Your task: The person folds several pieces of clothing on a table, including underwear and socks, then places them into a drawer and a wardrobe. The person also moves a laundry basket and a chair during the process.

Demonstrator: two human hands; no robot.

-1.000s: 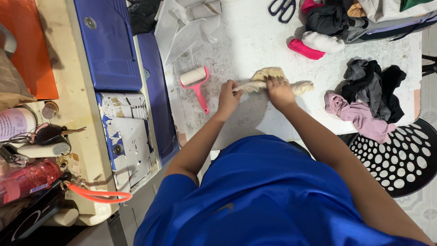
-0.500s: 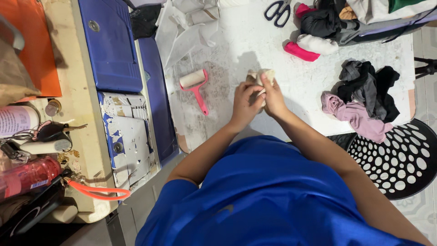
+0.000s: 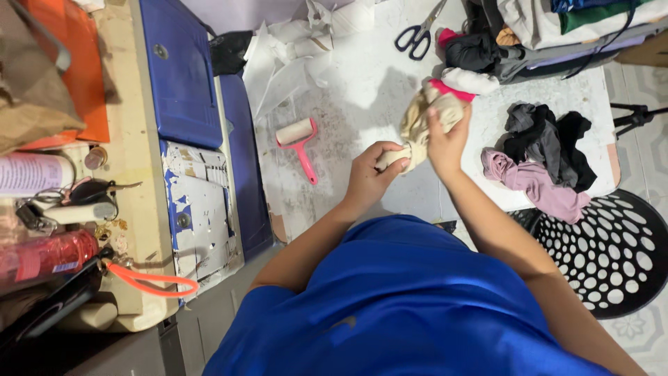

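Fingers of the left hand [image 3: 371, 172] are clamped round the lower end of a beige cloth [image 3: 422, 123]; the right hand [image 3: 447, 138] grips its upper part, fingers closed. The cloth is held above the white table [image 3: 362, 83], between a pink lint roller [image 3: 299, 142] and a mauve garment [image 3: 532, 182]

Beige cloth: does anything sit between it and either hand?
No. Both hands grip the beige cloth directly: left hand on its lower end, right hand higher up. Nothing visible lies between.
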